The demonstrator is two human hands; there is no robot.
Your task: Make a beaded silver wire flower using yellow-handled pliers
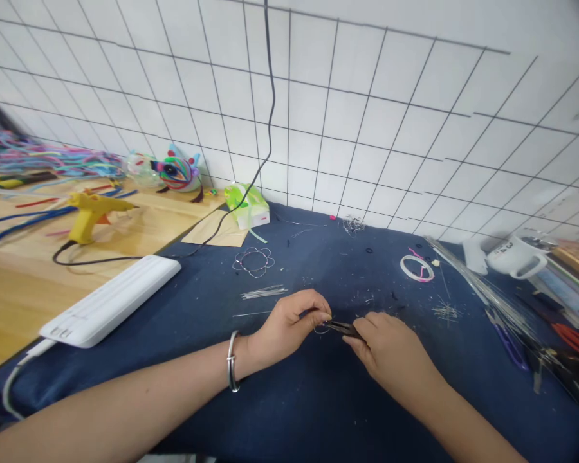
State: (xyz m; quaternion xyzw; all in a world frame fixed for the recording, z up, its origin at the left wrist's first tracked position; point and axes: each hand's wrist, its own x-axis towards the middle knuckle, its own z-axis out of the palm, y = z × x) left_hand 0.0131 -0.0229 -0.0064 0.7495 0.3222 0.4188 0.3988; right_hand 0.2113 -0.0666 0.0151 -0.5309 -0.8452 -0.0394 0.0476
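The navy-covered tabletop (289,405) spreads around the pliers (345,328), its dark surface perhaps chosen so that thin, pale wire shows up. The bundle of long wires (463,273) lies right of the pliers; its place at the side presumably keeps the lengths out of the way. The white power strip (113,302) rests well to their left, clear of both forearms. Both hands meet at the pliers: the right hand (388,344) is closed around the handles, while the left hand (287,321) pinches a wire loop (321,332) between thumb and fingers at the tips, seemingly because so fine a piece needs steadying from the opposite side. Whether the tips bite the wire is too small to tell. Beyond the pliers and to the left lies a flower-shaped wire outline (255,271), perhaps kept in sight for reference. Nearer, also left, short straight wires (263,292) lie roughly parallel, an arrangement that probably eases picking up one at a time.
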